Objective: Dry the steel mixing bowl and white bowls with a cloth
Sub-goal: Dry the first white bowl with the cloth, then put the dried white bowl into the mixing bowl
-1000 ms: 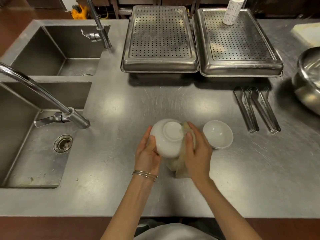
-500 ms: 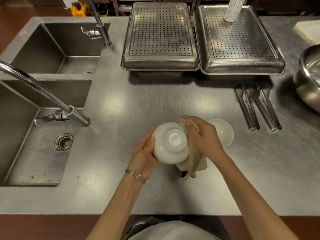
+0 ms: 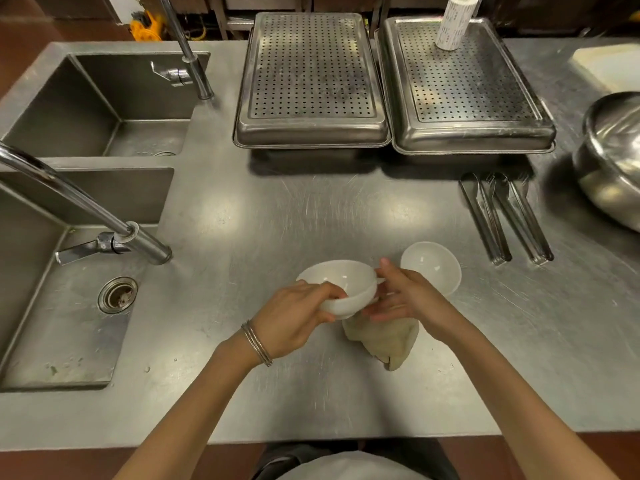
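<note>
My left hand [image 3: 298, 315] grips the near rim of a white bowl [image 3: 341, 280], held mouth-up just above the counter. My right hand [image 3: 408, 299] touches the bowl's right rim and holds a beige cloth [image 3: 384, 337] that hangs under the bowl and bunches on the counter. A second white bowl [image 3: 433, 266] sits upright on the counter right behind my right hand. The steel mixing bowl [image 3: 613, 157] stands at the right edge, partly cut off.
Two sinks [image 3: 45, 306] with taps fill the left side. Two perforated steel trays [image 3: 311, 81] sit at the back, a paper roll [image 3: 453, 20] on the right one. Steel tongs [image 3: 505, 220] lie right of the bowls. A white board [image 3: 609, 64] is at the far right.
The bowl was bottom-up against the cloth; it has been turned mouth-up. My right hand slid from the bowl's base to its right rim, and the cloth dropped below the bowl.
</note>
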Tool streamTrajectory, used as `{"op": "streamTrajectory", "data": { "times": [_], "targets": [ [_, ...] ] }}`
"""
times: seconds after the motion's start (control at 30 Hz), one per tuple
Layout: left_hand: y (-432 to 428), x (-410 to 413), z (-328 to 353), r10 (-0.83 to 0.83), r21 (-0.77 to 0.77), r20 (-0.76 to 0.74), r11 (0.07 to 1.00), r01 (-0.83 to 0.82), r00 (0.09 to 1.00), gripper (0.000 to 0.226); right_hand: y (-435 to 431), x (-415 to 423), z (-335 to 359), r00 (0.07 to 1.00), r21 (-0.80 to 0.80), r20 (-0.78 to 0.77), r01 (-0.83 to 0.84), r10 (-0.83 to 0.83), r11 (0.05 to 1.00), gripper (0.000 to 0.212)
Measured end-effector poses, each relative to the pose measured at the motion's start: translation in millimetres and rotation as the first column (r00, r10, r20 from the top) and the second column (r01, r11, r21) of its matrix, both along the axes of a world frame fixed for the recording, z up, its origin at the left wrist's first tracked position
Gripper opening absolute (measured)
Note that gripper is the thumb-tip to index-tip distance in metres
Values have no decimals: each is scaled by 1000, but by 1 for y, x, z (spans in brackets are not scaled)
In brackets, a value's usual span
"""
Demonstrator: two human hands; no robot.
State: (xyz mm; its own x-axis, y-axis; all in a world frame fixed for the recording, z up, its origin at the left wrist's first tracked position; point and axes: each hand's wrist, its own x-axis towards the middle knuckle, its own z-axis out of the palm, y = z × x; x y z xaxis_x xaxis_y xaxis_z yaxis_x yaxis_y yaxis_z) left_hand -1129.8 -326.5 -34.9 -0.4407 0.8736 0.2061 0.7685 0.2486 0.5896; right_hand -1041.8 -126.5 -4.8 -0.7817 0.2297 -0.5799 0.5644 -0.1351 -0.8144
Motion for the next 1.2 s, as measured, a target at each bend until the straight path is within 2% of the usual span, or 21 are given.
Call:
{"op": "streamTrajectory", "data": {
  "times": [0.1,0.17,0.23,0.33,0.43,0.47,0.53,0.63,0.77,1.07,1.13,1.2],
  "targets": [
    [3,0,-10,-43,62,-173,997,54,984,19,0,-2,5,996,-61,58,-65,69,996,32],
    [3,-4,-16,-21,118,-227,992,48,974,20,-2,-2,1,997,2,74,-35,35,999,29],
    [2,-6,-21,57,156,-196,987,-26,979,30,-4,0,-6,999,121,47,4,-10,993,32],
    [3,-5,-22,214,159,100,961,-228,972,67,-2,7,-6,997,236,-49,73,-64,969,35],
    [18,0,-17,205,81,439,961,-266,875,97,8,15,0,988,282,-103,142,-118,949,40],
    [25,1,-15,180,77,503,965,-251,845,102,13,19,2,985,288,-110,163,-136,944,42],
    [40,2,-11,136,87,540,973,-216,831,103,23,27,7,975,282,-122,211,-183,936,45],
    [67,1,-2,61,93,523,987,-128,850,98,42,41,16,948,271,-161,309,-273,912,43],
    [107,3,12,-11,114,417,993,-41,909,78,78,62,33,906,309,-201,420,-373,853,42],
    [244,38,26,-112,156,359,986,59,927,64,216,120,52,860,371,-236,511,-454,776,41],
    [289,50,26,-93,131,260,990,60,961,67,260,132,59,856,378,-262,515,-445,769,40],
    [337,61,22,-46,91,77,995,39,996,71,309,145,71,857,384,-292,511,-424,769,40]
  ]
}}
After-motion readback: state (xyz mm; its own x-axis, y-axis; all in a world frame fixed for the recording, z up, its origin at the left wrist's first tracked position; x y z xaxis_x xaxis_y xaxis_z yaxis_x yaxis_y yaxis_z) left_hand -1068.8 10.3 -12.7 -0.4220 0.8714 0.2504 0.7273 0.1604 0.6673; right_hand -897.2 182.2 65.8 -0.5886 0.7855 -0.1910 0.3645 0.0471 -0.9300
